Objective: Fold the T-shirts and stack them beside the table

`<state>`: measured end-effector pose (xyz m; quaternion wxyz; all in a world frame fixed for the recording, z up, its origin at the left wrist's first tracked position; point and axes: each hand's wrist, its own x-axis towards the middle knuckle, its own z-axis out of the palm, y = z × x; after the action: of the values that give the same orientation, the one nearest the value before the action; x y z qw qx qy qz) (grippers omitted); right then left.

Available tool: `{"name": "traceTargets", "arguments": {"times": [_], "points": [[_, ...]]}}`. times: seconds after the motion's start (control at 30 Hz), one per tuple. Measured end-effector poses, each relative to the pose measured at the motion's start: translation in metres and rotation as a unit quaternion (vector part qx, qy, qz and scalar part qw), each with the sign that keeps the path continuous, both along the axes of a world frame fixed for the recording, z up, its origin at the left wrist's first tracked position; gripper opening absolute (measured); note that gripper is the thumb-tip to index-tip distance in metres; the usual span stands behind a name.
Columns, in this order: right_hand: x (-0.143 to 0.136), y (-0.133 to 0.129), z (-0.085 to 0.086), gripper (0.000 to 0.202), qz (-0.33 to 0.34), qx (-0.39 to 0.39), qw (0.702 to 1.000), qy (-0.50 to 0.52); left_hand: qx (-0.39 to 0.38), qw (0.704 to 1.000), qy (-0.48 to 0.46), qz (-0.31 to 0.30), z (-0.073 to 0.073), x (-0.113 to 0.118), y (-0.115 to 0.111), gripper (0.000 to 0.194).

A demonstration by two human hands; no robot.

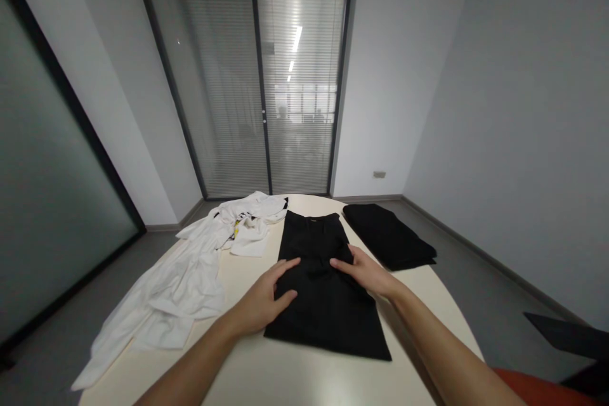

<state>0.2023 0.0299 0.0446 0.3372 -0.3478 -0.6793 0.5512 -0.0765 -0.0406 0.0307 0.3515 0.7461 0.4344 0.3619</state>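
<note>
A black skirt [328,323] lies flat on the table, its waistband at the far end and its wider hem toward me. Small creases show in the cloth between my hands. My left hand [266,298] rests at the skirt's left edge, with forefinger and thumb spread apart on the fabric. At the opposite edge is my right hand [368,269]. Its thumb lies on top of the cloth while the other fingers bend around the side, partly hidden, holding the skirt there.
A folded black garment [387,235] sits at the right on the pale round-edged table [333,380]. White clothes [190,279] are heaped along the left, one sleeve reaching the table's near-left edge. Behind stands a glass partition with blinds [299,158]. Something orange-red [537,387] shows at lower right.
</note>
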Motion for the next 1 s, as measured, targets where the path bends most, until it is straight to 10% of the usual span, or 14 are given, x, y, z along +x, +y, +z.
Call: {"name": "traceTargets", "arguments": {"times": [0.23, 0.53, 0.77, 1.0], "points": [[-0.011, 0.013, -0.016, 0.054, -0.048, 0.126, 0.99, -0.049, 0.062, 0.988, 0.117, 0.077, -0.03, -0.003, 0.01, 0.068], [0.0, -0.005, -0.001, 0.051, 0.081, -0.012, 0.994, -0.07, 0.085, 0.983, 0.165, -0.015, 0.014, -0.003, -0.005, 0.037], [-0.012, 0.009, -0.012, 0.054, -0.057, 0.128, 0.99, -0.015, 0.098, 0.984, 0.132, 0.063, -0.014, -0.007, 0.01, 0.057], [-0.006, 0.006, -0.011, 0.048, 0.026, 0.058, 0.995, -0.073, 0.096, 0.977, 0.189, 0.027, -0.008, -0.008, 0.007, 0.041]]}}
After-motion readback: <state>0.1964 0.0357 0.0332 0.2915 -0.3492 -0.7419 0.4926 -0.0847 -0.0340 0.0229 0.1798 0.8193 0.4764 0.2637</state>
